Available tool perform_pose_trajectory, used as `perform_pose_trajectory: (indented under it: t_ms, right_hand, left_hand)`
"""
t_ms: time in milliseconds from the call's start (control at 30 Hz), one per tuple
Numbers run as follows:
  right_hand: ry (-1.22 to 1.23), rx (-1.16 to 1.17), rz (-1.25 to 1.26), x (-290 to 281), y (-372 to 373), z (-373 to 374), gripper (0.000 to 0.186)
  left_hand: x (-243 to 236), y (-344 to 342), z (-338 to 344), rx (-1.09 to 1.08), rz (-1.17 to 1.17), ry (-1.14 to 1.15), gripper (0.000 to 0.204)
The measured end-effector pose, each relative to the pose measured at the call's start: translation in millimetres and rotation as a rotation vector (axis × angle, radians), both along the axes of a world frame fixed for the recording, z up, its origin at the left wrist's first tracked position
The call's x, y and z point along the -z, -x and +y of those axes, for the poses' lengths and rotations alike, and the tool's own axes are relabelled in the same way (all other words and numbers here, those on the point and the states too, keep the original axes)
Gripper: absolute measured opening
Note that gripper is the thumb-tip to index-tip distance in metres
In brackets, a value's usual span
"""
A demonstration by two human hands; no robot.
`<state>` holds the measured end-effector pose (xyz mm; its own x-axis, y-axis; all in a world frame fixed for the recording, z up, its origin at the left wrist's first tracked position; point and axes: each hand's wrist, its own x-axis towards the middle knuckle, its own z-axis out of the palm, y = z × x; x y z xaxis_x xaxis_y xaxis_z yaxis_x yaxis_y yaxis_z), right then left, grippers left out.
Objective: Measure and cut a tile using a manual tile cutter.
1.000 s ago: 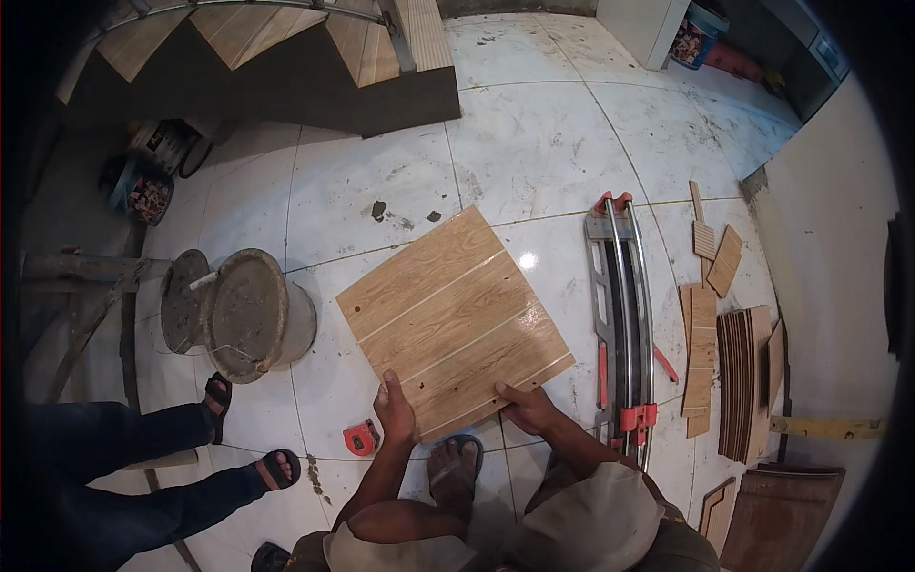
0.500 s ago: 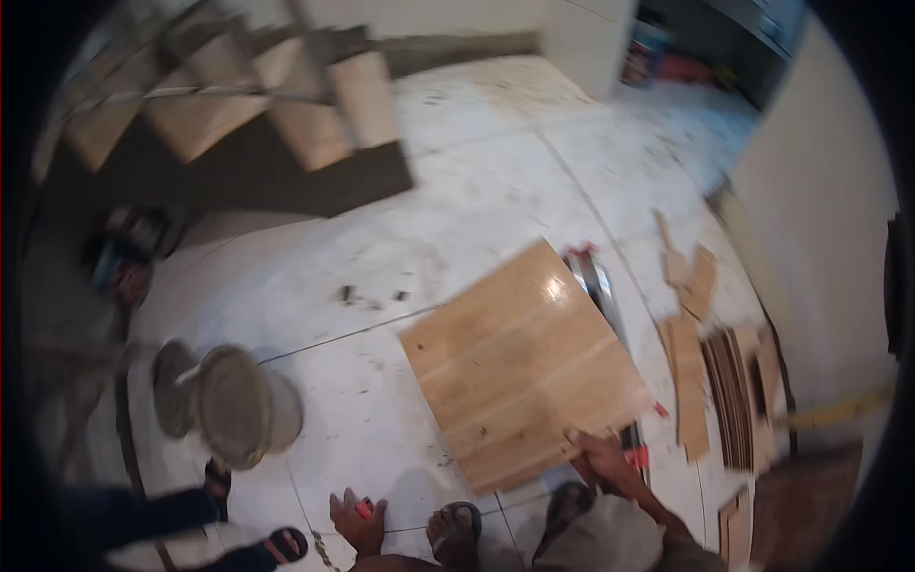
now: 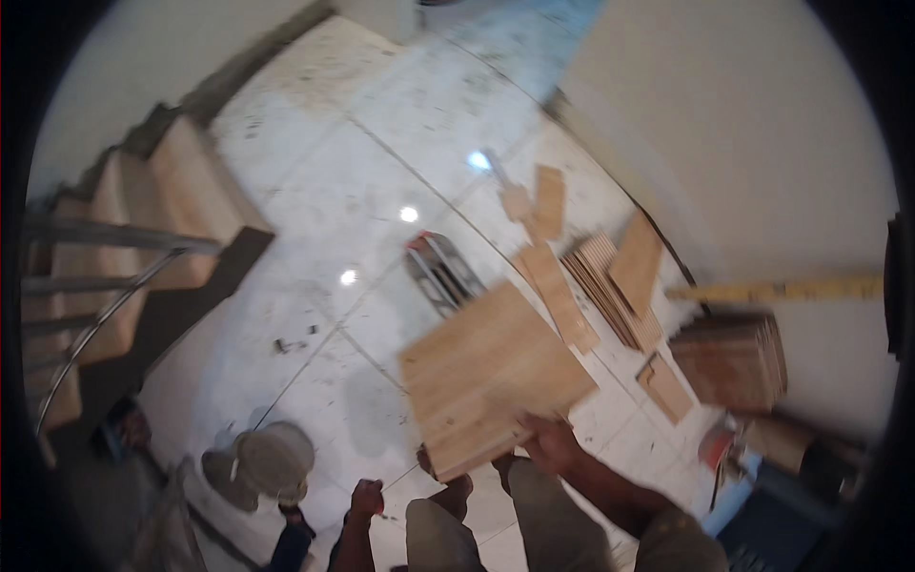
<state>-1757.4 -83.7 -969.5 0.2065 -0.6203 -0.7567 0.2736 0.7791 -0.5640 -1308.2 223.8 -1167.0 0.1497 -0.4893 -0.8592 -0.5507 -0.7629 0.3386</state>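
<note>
A square wood-grain tile is tilted up in front of my legs. My right hand is closed on its near right edge, slightly blurred by motion. Part of a tile cutter, a tool with metal rails and a red end, shows beyond the tile, which hides the rest. To the left of my knees, my left hand is closed around a small red thing, mostly covered by the fingers. That hand is apart from the tile.
Cut tile strips and a row of thin pieces lie to the right. Beyond them stand stacked brown tiles by the wall. A bucket stands left, near another person's dark-clothed leg. Stairs rise at far left.
My view has turned to the right. The tile, still in my right hand, has shifted nearer my legs, showing more of the tile cutter. My left hand's fingers have closed in.
</note>
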Motion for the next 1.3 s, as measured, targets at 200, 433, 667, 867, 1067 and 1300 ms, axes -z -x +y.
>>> perform_pose_trajectory:
  t_ms: [200, 433, 667, 867, 1067, 1300]
  right_hand:
    - [-0.322, 0.500, 0.010, -147.5, 49.1, 6.0, 0.045]
    - [-0.412, 0.511, 0.319, -214.9, 128.3, -48.7, 0.036]
    - [-0.104, 0.405, 0.378, -401.0, -31.5, -267.2, 0.038]
    - [-0.228, 0.175, 0.389, -376.3, -106.4, -463.9, 0.040]
    - [-0.062, 0.057, -0.002, -390.9, -317.5, -644.2, 0.046]
    - [-0.191, -0.324, -0.096, -363.9, -514.7, -810.4, 0.040]
  left_hand:
    - [-184.5, 88.3, -184.1, -0.066, -0.111, 0.086, 0.048]
    - [-359.1, 82.4, -410.0, -0.643, 0.499, -0.032, 0.057]
    - [-458.6, 13.1, -594.2, -0.809, 0.888, -0.200, 0.047]
    - [-597.5, -60.1, -792.3, -0.234, 1.010, 0.485, 0.064]
    - [-719.7, -154.2, -960.1, -0.754, 0.851, 0.952, 0.064]
    - [-694.9, -357.0, -1048.9, -1.538, 0.287, 1.343, 0.063]
